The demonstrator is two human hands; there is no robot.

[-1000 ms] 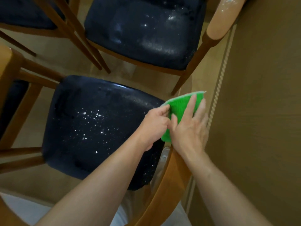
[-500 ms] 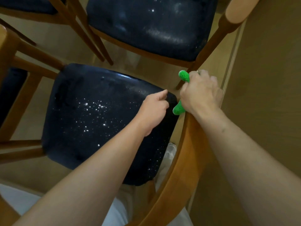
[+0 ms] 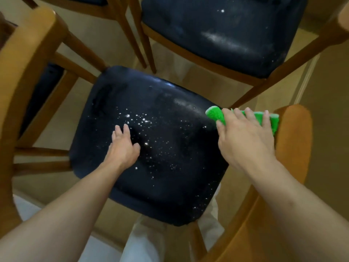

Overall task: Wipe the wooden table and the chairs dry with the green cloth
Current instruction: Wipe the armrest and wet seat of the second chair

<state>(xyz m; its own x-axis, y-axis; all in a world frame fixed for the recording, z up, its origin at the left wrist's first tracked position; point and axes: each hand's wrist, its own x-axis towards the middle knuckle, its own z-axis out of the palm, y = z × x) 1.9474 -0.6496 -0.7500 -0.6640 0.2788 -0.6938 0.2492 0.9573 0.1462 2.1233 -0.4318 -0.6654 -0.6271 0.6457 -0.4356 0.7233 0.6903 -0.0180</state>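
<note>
A chair with a dark blue padded seat (image 3: 160, 182) stands below me, its middle speckled with water drops. My right hand (image 3: 245, 142) holds the folded green cloth (image 3: 214, 114) at the seat's right edge, fingers laid over it and the thumb round its left end. Just right of the cloth rises the chair's curved wooden back (image 3: 294, 148). My left hand (image 3: 122, 148) hovers flat and open over the wet middle of the seat, holding nothing.
A second dark-seated wooden chair (image 3: 226, 35) stands just beyond, streaked with wet. Another chair's wooden back (image 3: 24, 63) curves along the left. A brown wall (image 3: 332, 120) closes the right side. The pale floor (image 3: 117, 44) shows between the chair legs.
My right hand brought the cloth off the top of the chair back down to the seat's right edge. My left hand let go, moved left and opened over the seat.
</note>
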